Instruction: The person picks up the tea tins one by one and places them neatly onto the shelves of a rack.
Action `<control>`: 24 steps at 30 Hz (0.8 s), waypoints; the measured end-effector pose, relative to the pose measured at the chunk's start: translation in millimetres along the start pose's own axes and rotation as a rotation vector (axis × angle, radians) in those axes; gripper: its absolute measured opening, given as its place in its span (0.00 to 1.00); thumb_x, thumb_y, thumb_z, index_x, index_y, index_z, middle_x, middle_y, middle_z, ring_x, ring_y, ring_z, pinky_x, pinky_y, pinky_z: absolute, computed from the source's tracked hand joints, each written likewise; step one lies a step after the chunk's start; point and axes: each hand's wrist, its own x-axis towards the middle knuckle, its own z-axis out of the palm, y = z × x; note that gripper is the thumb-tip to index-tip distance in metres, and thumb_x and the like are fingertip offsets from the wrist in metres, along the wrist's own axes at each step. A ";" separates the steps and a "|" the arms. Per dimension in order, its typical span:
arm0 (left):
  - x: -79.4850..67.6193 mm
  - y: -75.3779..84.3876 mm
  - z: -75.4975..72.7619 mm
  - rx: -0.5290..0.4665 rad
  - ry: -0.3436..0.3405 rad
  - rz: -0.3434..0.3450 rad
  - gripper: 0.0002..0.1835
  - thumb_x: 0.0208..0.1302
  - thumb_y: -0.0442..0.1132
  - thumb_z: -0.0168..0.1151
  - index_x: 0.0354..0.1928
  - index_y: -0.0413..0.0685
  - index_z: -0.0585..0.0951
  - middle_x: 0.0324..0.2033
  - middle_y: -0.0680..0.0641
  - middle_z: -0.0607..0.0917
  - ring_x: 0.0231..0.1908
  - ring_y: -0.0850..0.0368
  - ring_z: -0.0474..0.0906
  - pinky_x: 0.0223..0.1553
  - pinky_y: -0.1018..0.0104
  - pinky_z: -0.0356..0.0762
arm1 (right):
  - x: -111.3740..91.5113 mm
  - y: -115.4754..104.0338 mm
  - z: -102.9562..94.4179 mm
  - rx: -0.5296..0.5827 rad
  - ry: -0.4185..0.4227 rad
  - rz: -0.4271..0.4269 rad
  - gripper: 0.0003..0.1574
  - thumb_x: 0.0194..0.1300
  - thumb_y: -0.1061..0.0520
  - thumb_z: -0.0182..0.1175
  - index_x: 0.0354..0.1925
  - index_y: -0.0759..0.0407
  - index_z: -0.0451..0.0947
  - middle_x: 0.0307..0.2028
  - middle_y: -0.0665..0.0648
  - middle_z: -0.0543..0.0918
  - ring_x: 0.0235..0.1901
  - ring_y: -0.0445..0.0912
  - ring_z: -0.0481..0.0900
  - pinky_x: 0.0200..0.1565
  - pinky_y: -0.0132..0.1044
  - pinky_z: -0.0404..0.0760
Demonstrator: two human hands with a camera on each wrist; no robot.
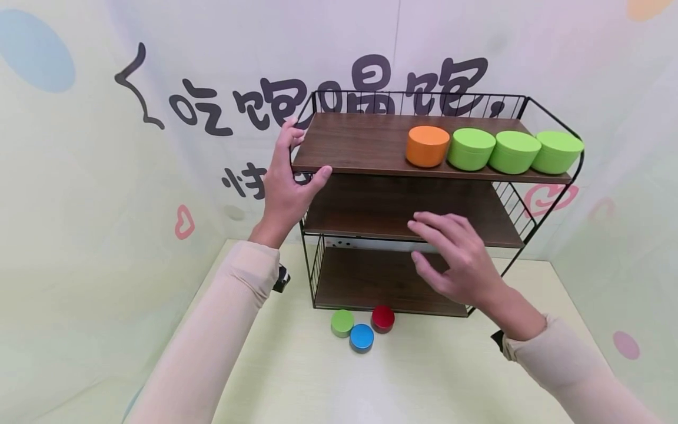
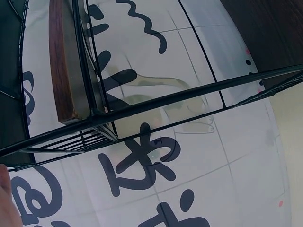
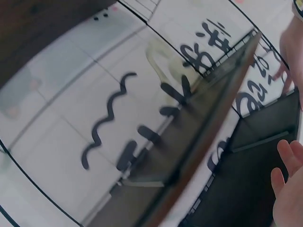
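Observation:
A three-tier rack [image 1: 355, 138] with dark wooden boards and black wire sides stands on the table. My left hand [image 1: 288, 191] grips its top left corner, fingers over the side rail and thumb at the board's front edge. In front of the middle board [image 1: 365, 212] my right hand [image 1: 458, 259] is raised with relaxed fingers, holding nothing. Along the right half of the top board stand an orange round container [image 1: 426, 147] and three light green round containers [image 1: 470, 151] in a row. Only a sliver of the left hand shows in the left wrist view.
Before the rack's bottom tier, a green round container [image 1: 342, 324], a blue one [image 1: 362, 338] and a red one [image 1: 382, 318] sit close together on the pale table [image 1: 413, 377]. A printed cloth backdrop [image 1: 185, 159] with large dark characters surrounds the table.

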 end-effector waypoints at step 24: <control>-0.1 -0.5 1.0 -0.022 0.004 0.003 0.34 0.55 0.51 0.69 0.61 0.49 0.68 0.71 0.57 0.67 0.60 0.64 0.72 0.56 0.57 0.70 | -70.1 -19.3 49.4 0.047 -0.199 0.163 0.28 0.70 0.44 0.53 0.57 0.61 0.80 0.56 0.61 0.81 0.53 0.55 0.80 0.52 0.53 0.77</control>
